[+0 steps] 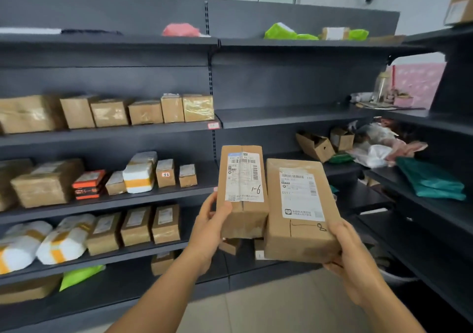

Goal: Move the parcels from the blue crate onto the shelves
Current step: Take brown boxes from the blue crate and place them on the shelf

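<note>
My left hand (208,226) grips a narrow brown cardboard parcel (243,192) by its lower left edge; its white label is hand-marked "1-6". Beside it, my right hand (344,249) holds a wider brown parcel (298,210) at its lower right corner, its label marked with an "8". Both parcels are raised side by side in front of the dark grey shelves (281,116). The blue crate is not in view.
The left bay's shelves hold rows of brown boxes (146,112), white-and-yellow bags (139,174) and an orange-black box (88,184). The middle shelf of the right bay is bare. Open cartons (316,146), bags and green cloth (432,181) crowd the right corner. Green bags (280,32) lie on top.
</note>
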A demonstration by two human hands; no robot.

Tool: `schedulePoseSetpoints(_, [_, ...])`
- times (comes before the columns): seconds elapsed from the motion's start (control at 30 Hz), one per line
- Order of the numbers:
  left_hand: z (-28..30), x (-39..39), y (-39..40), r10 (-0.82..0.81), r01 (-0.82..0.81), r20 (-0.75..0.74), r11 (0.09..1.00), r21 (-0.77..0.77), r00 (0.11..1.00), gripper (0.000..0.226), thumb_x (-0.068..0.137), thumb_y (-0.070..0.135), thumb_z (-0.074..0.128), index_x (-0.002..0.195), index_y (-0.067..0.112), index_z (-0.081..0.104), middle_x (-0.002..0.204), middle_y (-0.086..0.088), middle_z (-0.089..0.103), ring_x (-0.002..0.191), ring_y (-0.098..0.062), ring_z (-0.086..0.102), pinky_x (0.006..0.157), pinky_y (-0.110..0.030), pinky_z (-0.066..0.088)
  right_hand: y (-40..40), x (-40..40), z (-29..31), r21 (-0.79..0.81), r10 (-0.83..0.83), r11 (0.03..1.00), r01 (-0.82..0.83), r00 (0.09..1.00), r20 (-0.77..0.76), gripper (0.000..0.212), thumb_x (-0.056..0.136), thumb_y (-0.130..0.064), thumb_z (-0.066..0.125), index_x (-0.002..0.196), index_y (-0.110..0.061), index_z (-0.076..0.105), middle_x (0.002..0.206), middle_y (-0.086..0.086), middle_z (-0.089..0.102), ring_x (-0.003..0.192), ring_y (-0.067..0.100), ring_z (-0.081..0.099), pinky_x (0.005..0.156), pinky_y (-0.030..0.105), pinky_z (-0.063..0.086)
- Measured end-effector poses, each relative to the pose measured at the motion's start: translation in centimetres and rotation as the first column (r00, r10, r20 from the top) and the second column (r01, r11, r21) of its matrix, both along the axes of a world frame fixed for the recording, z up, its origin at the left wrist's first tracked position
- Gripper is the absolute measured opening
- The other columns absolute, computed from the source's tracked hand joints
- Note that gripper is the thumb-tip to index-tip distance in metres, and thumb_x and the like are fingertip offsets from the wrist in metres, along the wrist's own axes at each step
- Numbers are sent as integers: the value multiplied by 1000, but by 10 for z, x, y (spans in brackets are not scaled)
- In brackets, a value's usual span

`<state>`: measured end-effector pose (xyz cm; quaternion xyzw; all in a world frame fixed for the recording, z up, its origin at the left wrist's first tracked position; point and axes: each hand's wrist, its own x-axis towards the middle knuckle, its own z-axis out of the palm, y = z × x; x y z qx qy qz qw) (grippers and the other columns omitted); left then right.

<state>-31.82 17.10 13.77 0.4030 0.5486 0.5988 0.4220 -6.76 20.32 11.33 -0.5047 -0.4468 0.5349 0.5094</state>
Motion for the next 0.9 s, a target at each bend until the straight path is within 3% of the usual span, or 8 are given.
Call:
schedulePoseSetpoints(0.13, [32,-11,65,59,-58,8,998,-15,998,44,90,53,53,131,48,39,121,8,52,113,-21,51,85,-36,44,71,-14,29,31,-4,1000,4,1000,-11,23,88,-50,53,110,-47,56,117,-3,61,108,25,58,88,51,51])
schedulePoseSetpoints(0.23, [56,-18,106,70,-70,9,998,0,998,44,90,55,53,131,46,40,120,8,56,110,-21,55,71,-31,44,115,-24,49,52,25,998,-23,999,-28,18,89,-48,54,107,-45,55,117,-2,57,109,26,54,75,44,50])
schedulePoseSetpoints(0.33, [76,-26,143,104,-104,17,995,3,994,43,89,56,54,129,45,42,120,5,56,107,-23,56,69,-32,47,150,-34,58,51,23,998,-22,1000,-14,18,86,-51,55,104,-47,54,118,-4,54,110,25,51,80,45,45])
schedulePoseSetpoints(0.43, [93,-35,180,127,-127,14,992,-2,992,40,89,58,53,124,46,39,121,5,53,108,-23,53,73,-35,45,176,-45,66,56,8,998,-9,1000,13,26,86,-51,55,111,-44,53,118,-3,52,109,24,49,79,44,45])
schedulePoseSetpoints(0.57, [112,-45,229,165,-165,8,986,-20,986,49,87,62,52,131,43,39,113,7,55,103,-24,54,82,-42,43,206,-58,76,53,-1,999,1,1000,1,30,89,-48,55,118,-39,51,115,-4,52,105,21,49,68,37,46])
schedulePoseSetpoints(0.7, [128,-59,274,151,-151,5,988,-44,988,59,82,67,53,134,42,39,124,3,54,110,-28,53,96,-51,42,240,-70,83,79,-31,996,30,999,18,32,88,-48,56,117,-39,52,115,-4,51,109,23,47,85,46,46])
schedulePoseSetpoints(0.9, [153,-84,337,83,-80,59,996,-45,995,62,71,69,58,126,42,49,119,5,59,104,-24,58,83,-43,53,288,-100,99,124,-70,990,63,996,51,32,85,-51,57,115,-41,54,111,-9,51,107,21,47,93,50,46])
